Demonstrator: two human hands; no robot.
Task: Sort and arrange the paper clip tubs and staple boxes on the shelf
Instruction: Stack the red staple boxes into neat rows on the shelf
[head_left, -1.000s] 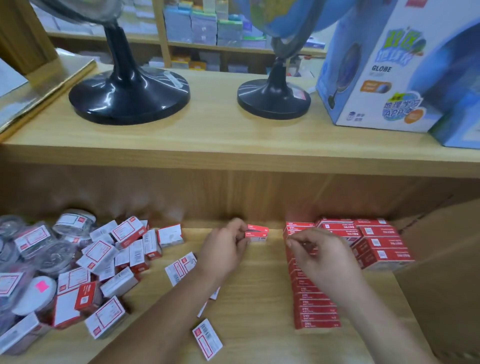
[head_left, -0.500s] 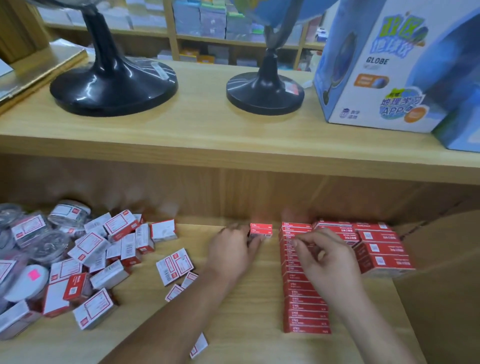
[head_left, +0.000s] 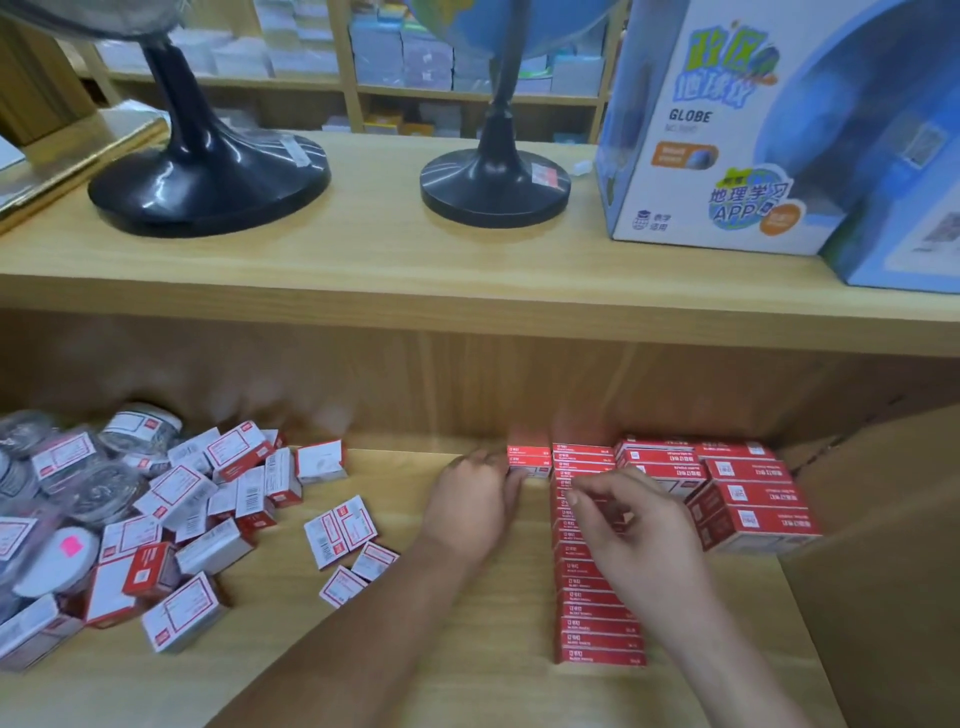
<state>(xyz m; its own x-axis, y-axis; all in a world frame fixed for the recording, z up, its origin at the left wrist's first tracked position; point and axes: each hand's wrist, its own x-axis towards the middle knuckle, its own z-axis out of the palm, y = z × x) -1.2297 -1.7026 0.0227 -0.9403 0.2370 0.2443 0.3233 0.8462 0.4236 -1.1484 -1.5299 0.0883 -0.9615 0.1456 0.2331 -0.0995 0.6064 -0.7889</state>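
On the lower shelf (head_left: 467, 649), my left hand (head_left: 475, 506) presses a small stack of red staple boxes (head_left: 529, 461) against the back wall, fingers on its left side. Directly right of it runs a neat column of red staple boxes (head_left: 595, 613) front to back. My right hand (head_left: 639, 530) hovers over that column's middle, fingers curled and pinched, nothing clearly held. A block of larger red boxes (head_left: 748, 499) sits further right. At the left lies a loose heap of red-and-white staple boxes (head_left: 176, 499) mixed with clear round paper clip tubs (head_left: 140, 428).
A few stray boxes (head_left: 340, 530) lie between the heap and my left forearm. A brown cardboard carton (head_left: 883, 545) closes off the right side. On the upper shelf stand two black globe bases (head_left: 208, 182) and a blue globe box (head_left: 727, 130).
My left hand pushed the small red stack back and to the right until it sits against the column's far end. My right hand stayed over the column.
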